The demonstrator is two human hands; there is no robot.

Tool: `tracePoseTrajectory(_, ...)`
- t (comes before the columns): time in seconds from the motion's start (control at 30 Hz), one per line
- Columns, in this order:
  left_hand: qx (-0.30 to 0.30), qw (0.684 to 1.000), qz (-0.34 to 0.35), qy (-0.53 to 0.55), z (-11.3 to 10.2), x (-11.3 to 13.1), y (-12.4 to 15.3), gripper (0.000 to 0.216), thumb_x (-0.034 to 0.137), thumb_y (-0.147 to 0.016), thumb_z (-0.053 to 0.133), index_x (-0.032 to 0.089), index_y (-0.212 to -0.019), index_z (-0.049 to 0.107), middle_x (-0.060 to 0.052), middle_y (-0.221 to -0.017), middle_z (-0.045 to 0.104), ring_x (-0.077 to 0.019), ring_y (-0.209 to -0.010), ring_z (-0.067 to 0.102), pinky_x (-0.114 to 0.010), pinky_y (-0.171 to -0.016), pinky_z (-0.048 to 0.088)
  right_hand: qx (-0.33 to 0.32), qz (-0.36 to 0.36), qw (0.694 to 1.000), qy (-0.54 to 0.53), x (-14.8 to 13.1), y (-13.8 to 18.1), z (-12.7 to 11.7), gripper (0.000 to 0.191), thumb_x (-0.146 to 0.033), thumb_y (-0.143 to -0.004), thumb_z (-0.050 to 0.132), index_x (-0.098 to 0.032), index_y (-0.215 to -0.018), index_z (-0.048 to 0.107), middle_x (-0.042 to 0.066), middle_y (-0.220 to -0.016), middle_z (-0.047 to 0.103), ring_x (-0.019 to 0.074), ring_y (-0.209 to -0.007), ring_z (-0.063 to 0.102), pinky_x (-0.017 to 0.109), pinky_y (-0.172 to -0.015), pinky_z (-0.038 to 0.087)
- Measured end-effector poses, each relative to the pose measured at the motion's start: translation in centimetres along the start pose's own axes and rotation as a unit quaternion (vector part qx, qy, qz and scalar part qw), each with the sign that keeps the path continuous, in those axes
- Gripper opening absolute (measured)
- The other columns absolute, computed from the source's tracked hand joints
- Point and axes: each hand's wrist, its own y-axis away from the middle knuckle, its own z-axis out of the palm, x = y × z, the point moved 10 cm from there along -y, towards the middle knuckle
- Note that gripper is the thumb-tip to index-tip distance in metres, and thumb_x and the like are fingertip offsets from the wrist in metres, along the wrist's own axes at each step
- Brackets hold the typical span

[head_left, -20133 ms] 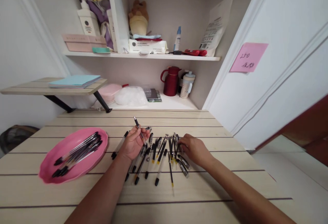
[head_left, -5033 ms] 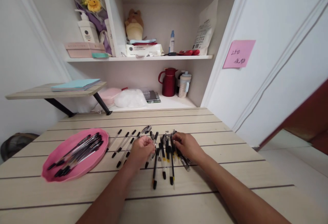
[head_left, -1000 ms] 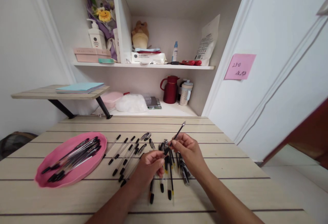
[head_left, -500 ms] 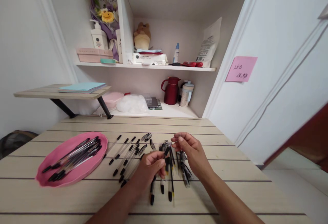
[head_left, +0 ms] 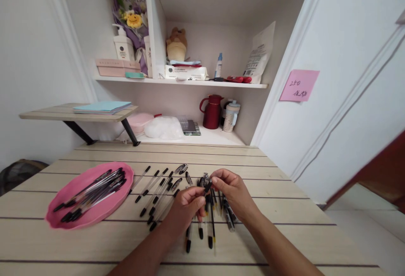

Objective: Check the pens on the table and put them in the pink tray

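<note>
My left hand (head_left: 190, 203) is closed, thumb and fingers pinching a short black pen part (head_left: 208, 186). At the upper end of that part, the thumb and fingertips of my right hand (head_left: 232, 188) are pressed together on it. I cannot make out exactly which pen piece it is. Below and between the hands lie black refills (head_left: 213, 221) with yellowish ends and clear pen barrels with black ends (head_left: 188, 240). Black-and-clear pen caps (head_left: 181, 169) are scattered behind my left hand. More capless pen barrels (head_left: 155, 194) lie left of it.
A pink oval tray (head_left: 125, 196) full of assembled pens (head_left: 95, 191) stands on the left of the slatted table (head_left: 284, 242). Behind are a small raised shelf (head_left: 47, 113) with blue-covered papers, a red jug (head_left: 212, 111) and a pale cup (head_left: 232, 118).
My right hand's fingers have come down and closed on the black pen part at my left fingertips. The left hand stays almost where it was, and the view has shifted slightly.
</note>
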Motion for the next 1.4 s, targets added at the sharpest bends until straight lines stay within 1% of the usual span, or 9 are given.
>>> tracePoseTrajectory(0.17,0.013,0.999,0.026,-0.018,-0.2,0.2,-0.2,0.032,0.031,-0.069,0.059,0.013,-0.096,0.061,0.003,-0.048,0.052,-0.0081,-0.042,0.046,-0.020,-0.043,0.039,0.025,-0.008,1.000,-0.003,0.5,-0.1,-0.2,0.021,-0.036,-0.064,0.066,-0.018,-0.065,0.055,-0.003,-0.056,0.053,0.0101,-0.053,0.047,0.023,-0.053,0.037)
tracePoseTrajectory(0.37,0.019,0.999,0.037,-0.014,-0.2,0.5,-0.3,0.033,0.031,-0.069,0.058,0.012,-0.096,0.060,0.003,-0.049,0.052,-0.0084,-0.043,0.047,-0.021,-0.043,0.040,-0.033,0.028,0.996,-0.071,0.9,0.0,0.6,0.030,-0.037,-0.067,0.063,-0.019,-0.091,0.060,0.005,-0.088,0.063,0.0159,-0.077,0.055,0.028,-0.069,0.041)
tracePoseTrajectory(0.53,0.015,0.999,0.037,-0.023,0.0,0.4,-0.2,0.031,0.030,-0.069,0.059,0.013,-0.095,0.061,0.002,-0.049,0.053,-0.0085,-0.043,0.048,-0.021,-0.044,0.040,-0.006,0.026,0.998,-0.055,0.8,0.0,0.2,0.020,-0.034,-0.061,0.068,-0.017,-0.065,0.059,0.000,-0.062,0.060,0.0114,-0.057,0.051,0.025,-0.057,0.040)
tracePoseTrajectory(0.7,0.027,0.999,0.031,-0.019,-0.2,0.4,-0.2,0.031,0.030,-0.067,0.060,0.013,-0.093,0.061,0.003,-0.048,0.052,-0.0083,-0.041,0.047,-0.021,-0.043,0.040,-0.062,0.047,0.993,-0.083,1.0,0.3,1.4,0.028,-0.037,-0.062,0.067,-0.018,-0.082,0.061,0.004,-0.082,0.063,0.0144,-0.069,0.056,0.027,-0.064,0.042)
tracePoseTrajectory(0.87,0.022,0.999,0.028,-0.016,-0.3,0.1,-0.4,0.029,0.030,-0.067,0.060,0.013,-0.090,0.061,0.003,-0.048,0.053,-0.0082,-0.041,0.048,-0.021,-0.044,0.040,-0.029,0.037,0.995,-0.086,1.3,0.1,0.7,0.021,-0.031,-0.058,0.071,-0.017,-0.068,0.060,0.000,-0.067,0.061,0.0113,-0.059,0.053,0.025,-0.060,0.040)
tracePoseTrajectory(1.03,0.022,1.000,0.010,-0.003,-0.5,-0.4,-0.6,0.033,0.030,-0.067,0.060,0.011,-0.095,0.060,0.003,-0.047,0.052,-0.0079,-0.041,0.046,-0.020,-0.043,0.039,-0.055,0.069,0.989,-0.121,1.9,0.1,1.2,0.025,-0.032,-0.063,0.067,-0.018,-0.082,0.062,0.003,-0.079,0.063,0.0134,-0.068,0.055,0.027,-0.066,0.042)
tracePoseTrajectory(1.17,0.014,1.000,0.015,-0.010,-0.2,-0.2,-0.5,0.035,0.029,-0.068,0.059,0.012,-0.098,0.060,0.003,-0.048,0.052,-0.0079,-0.042,0.047,-0.020,-0.044,0.039,-0.023,0.056,0.993,-0.102,1.8,-0.1,0.4,0.017,-0.028,-0.061,0.070,-0.016,-0.067,0.059,-0.001,-0.060,0.059,0.0093,-0.054,0.050,0.023,-0.055,0.038)
tracePoseTrajectory(1.3,0.028,1.000,0.012,-0.006,-0.3,0.0,-0.2,0.032,0.029,-0.069,0.058,0.012,-0.095,0.061,0.003,-0.049,0.052,-0.0078,-0.044,0.047,-0.020,-0.044,0.039,-0.058,0.072,0.987,-0.128,2.0,-0.1,1.0,0.023,-0.029,-0.064,0.067,-0.017,-0.083,0.061,0.003,-0.080,0.063,0.0127,-0.068,0.055,0.026,-0.065,0.041)
tracePoseTrajectory(1.4,0.034,0.999,0.012,-0.023,-0.3,0.3,-0.1,0.032,0.027,-0.068,0.058,0.012,-0.097,0.061,0.003,-0.049,0.052,-0.0072,-0.043,0.046,-0.019,-0.044,0.038,-0.052,0.065,0.989,-0.119,2.1,-0.2,0.7,0.019,-0.029,-0.062,0.069,-0.015,-0.074,0.062,0.002,-0.071,0.063,0.0121,-0.063,0.054,0.025,-0.062,0.041)
